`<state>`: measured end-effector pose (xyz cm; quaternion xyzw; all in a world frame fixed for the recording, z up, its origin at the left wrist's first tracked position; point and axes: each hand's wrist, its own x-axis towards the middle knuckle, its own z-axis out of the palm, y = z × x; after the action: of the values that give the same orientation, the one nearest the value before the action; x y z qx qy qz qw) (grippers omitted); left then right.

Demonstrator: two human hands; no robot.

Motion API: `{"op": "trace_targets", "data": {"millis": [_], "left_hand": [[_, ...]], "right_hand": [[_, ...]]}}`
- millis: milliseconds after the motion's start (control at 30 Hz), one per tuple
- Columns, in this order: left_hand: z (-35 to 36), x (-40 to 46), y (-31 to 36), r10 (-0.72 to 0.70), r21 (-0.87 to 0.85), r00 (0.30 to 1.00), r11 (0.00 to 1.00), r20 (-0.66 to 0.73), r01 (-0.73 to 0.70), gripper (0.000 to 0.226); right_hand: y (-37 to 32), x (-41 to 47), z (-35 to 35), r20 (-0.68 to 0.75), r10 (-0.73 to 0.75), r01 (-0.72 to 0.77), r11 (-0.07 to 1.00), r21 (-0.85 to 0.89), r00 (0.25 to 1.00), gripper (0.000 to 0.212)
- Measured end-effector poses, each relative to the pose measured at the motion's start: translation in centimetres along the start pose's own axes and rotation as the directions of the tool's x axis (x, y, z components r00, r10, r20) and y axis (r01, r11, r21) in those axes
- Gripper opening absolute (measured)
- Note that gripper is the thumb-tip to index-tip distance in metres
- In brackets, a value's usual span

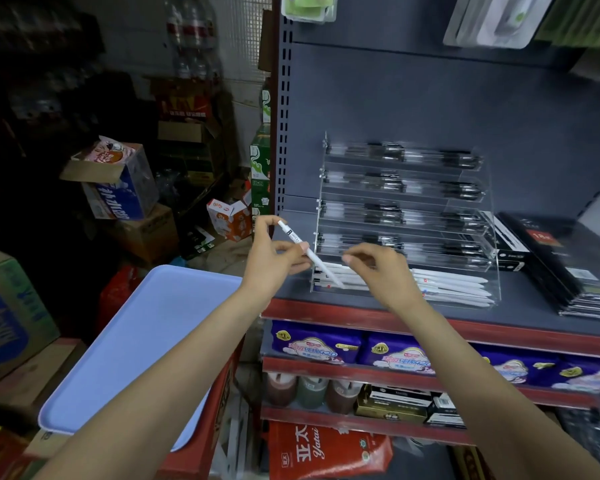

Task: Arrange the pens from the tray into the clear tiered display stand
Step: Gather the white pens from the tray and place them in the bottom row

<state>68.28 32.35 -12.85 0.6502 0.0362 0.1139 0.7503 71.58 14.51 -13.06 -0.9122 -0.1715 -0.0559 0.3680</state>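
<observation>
A clear tiered display stand (478, 216) stands on the grey shelf. Its upper tiers hold dark pens; its bottom tier holds several white pens (454, 284). My left hand (274, 252) grips one white pen (305, 249), tilted, with its tip pointing down at the left end of the bottom tier. My right hand (381, 268) hovers just right of that pen, over the bottom tier, fingers loosely curled and holding nothing. The light blue tray (142, 344) at lower left shows no pens in its visible part.
Dark flat packs (568, 268) lie stacked right of the stand on the grey shelf (388, 310). Purple packets and bottles fill the lower shelves. Cardboard boxes (122, 188) crowd the floor to the left, behind the tray.
</observation>
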Motion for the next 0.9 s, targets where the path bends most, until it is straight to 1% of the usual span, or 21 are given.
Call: {"op": "trace_targets", "data": {"millis": [33, 67, 100, 200, 267, 333, 433, 467, 500, 533, 567, 633, 700, 767, 900], "left_hand": [[0.5, 0.0, 0.0, -0.016, -0.032, 1.0, 0.999, -0.006, 0.016, 0.038], [1.0, -0.1, -0.1, -0.033, -0.06, 0.999, 0.998, -0.005, 0.033, 0.037], [1.5, -0.1, -0.2, -0.047, -0.079, 0.999, 0.996, 0.005, 0.047, 0.037], [2.7, 0.0, -0.5, -0.063, -0.098, 0.997, 0.993, 0.051, 0.068, 0.038], [3.2, 0.2, -0.8, -0.074, -0.13, 0.997, 0.988, 0.035, 0.078, 0.037], [3.5, 0.4, -0.9, -0.105, -0.173, 0.995, 0.979, 0.003, 0.104, 0.036], [3.9, 0.6, -1.1, -0.129, -0.19, 0.991, 0.973, 0.023, 0.131, 0.033], [3.9, 0.7, -1.3, -0.116, -0.142, 0.993, 0.983, 0.013, 0.117, 0.032], [3.7, 0.8, -1.6, -0.084, -0.035, 0.996, 0.996, -0.028, 0.083, 0.03], [3.3, 0.9, -1.8, -0.04, 0.109, 0.996, 0.993, -0.082, 0.049, 0.029], [2.9, 1.1, -2.0, 0.001, 0.241, 0.992, 0.97, -0.125, 0.029, 0.028], [2.0, 1.4, -2.2, 0.041, 0.414, 0.987, 0.91, -0.154, 0.027, 0.031], [1.4, 1.7, -2.4, 0.043, 0.514, 0.99, 0.857, -0.135, 0.033, 0.036], [1.4, 2.0, -2.7, 0.032, 0.583, 0.996, 0.812, -0.088, 0.025, 0.038], [1.8, 2.3, -3.3, -0.005, 0.638, 1.0, 0.77, -0.021, 0.017, 0.041]], "right_hand": [[-0.4, -0.1, -0.3, 0.013, -0.016, 0.015, 0.997, 0.077, 1.0, 0.015], [-0.7, -0.2, -0.6, 0.036, -0.038, 0.033, 0.993, 0.116, 0.999, 0.014], [-0.8, -0.3, -0.8, 0.055, -0.059, 0.052, 0.992, 0.117, 0.997, 0.013], [-0.2, -0.2, -1.6, 0.03, -0.061, 0.061, 0.998, 0.014, 0.998, 0.011], [0.6, -0.5, -2.2, 0.02, -0.04, 0.04, 0.999, 0.018, 0.999, 0.012], [1.1, -0.7, -2.6, 0.039, -0.039, 0.038, 0.999, 0.033, 0.998, 0.016], [1.6, -0.5, -2.7, 0.008, -0.065, 0.065, 0.997, -0.035, 0.998, 0.015], [1.9, -0.2, -2.8, -0.012, -0.064, 0.063, 0.996, -0.066, 0.998, 0.015], [2.2, 0.0, -3.0, -0.026, -0.057, 0.054, 0.993, -0.106, 0.998, 0.015], [2.7, 0.2, -3.1, -0.033, -0.044, 0.039, 0.987, -0.153, 0.998, 0.015], [3.2, 0.4, -3.2, -0.033, -0.029, 0.021, 0.978, -0.206, 0.999, 0.016], [3.9, 0.5, -3.3, -0.015, 0.009, -0.013, 0.952, -0.306, 1.0, 0.017], [4.0, 0.6, -3.2, 0.0, 0.039, -0.037, 0.93, -0.365, 0.999, 0.018], [3.8, 0.6, -2.9, 0.014, 0.051, -0.042, 0.92, -0.39, 0.999, 0.02], [3.4, 0.8, -2.4, 0.038, 0.032, -0.013, 0.906, -0.424, 0.999, 0.023]]}}
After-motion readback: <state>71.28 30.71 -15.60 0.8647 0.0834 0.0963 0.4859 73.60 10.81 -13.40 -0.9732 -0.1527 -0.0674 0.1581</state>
